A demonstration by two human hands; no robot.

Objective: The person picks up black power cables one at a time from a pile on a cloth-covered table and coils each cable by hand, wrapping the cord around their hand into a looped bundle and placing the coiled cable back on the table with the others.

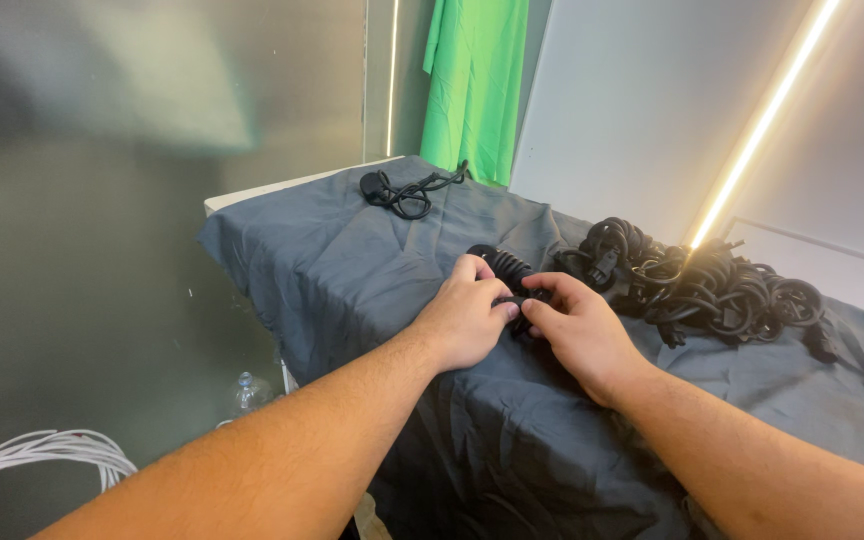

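Both hands meet on a black coiled cable (pixel 505 268) lying on the grey cloth (pixel 352 270) mid-table: the left hand (pixel 464 318) curls over it and the right hand (pixel 577 330) pinches it with thumb and fingers. Right of it lies a pile of black cables (pixel 712 285), and another small cable (pixel 404 192) sits at the far corner. White cables (pixel 42 455) lie on the floor at left, and a green curtain (pixel 474 80) hangs behind beside a lit strip (pixel 762 120) on the wall.

a desk (pixel 252 192) draped in a wrinkled dark grey cloth (pixel 352 260). on the cloth lie a small coiled black cable (pixel 404 192) at the far end, a bundled black cable (pixel 502 265) mid-desk, and a large heap of black cables (pixel 712 285) to the right.
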